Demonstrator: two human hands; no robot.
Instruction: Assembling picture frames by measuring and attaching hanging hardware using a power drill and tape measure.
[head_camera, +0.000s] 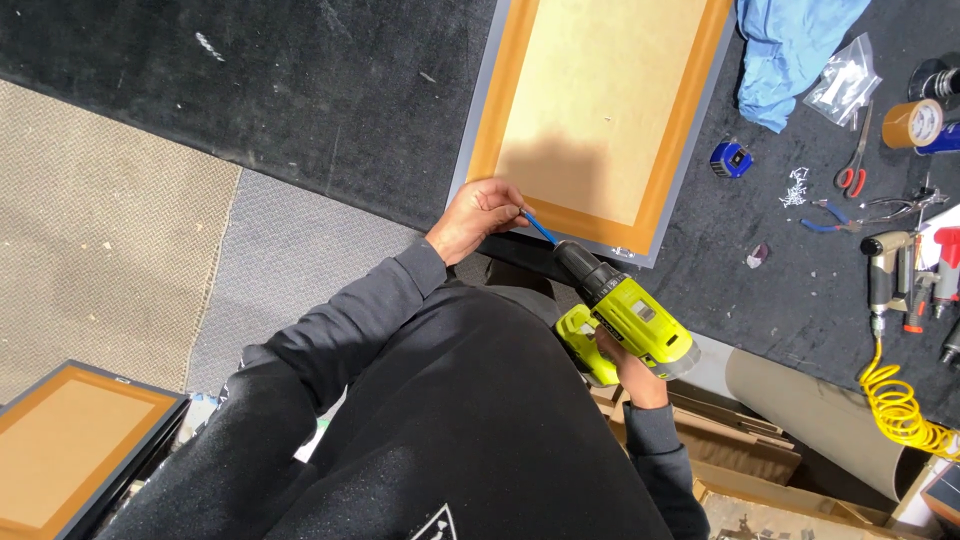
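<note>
- Lime-green cordless drill (628, 318) gripped in right hand (622, 362)
- left hand (474, 217) fingers pinching its blue bit (540, 229)
- all over grey-edged, paper-backed frame (600, 120)

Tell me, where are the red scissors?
In the head view, the red-handled scissors lie on the dark work surface at the far right, between the roll of brown tape and the blue pliers.

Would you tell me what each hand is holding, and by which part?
Right hand grips the yellow-green drill by its handle; left hand pinches the blue bit at its front.
</note>
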